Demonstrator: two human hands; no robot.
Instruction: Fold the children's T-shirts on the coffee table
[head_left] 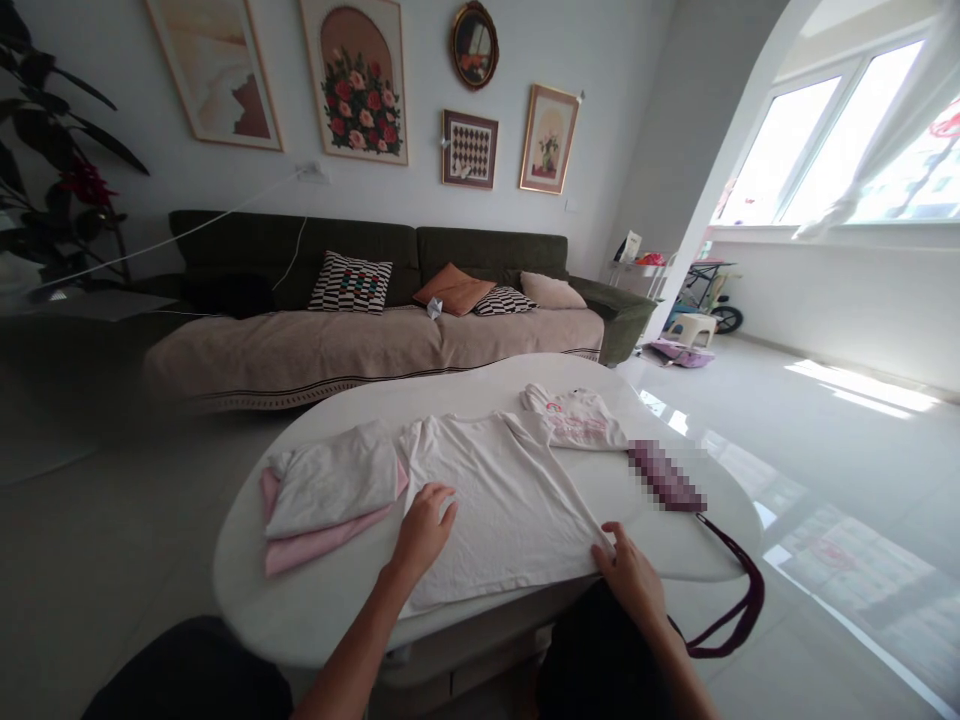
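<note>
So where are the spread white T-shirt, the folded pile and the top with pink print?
white T-shirt (499,495): head view, middle of its chest.
folded pile (330,480): head view, top white garment's middle.
top with pink print (574,420): head view, on the printed front.

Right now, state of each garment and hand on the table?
white T-shirt: spread flat, unfolded
pink garment: folded, under the white top
white top: folded
printed shirt: lying flat
left hand: open, flat on white T-shirt
right hand: at its hem corner, grip unclear
</note>
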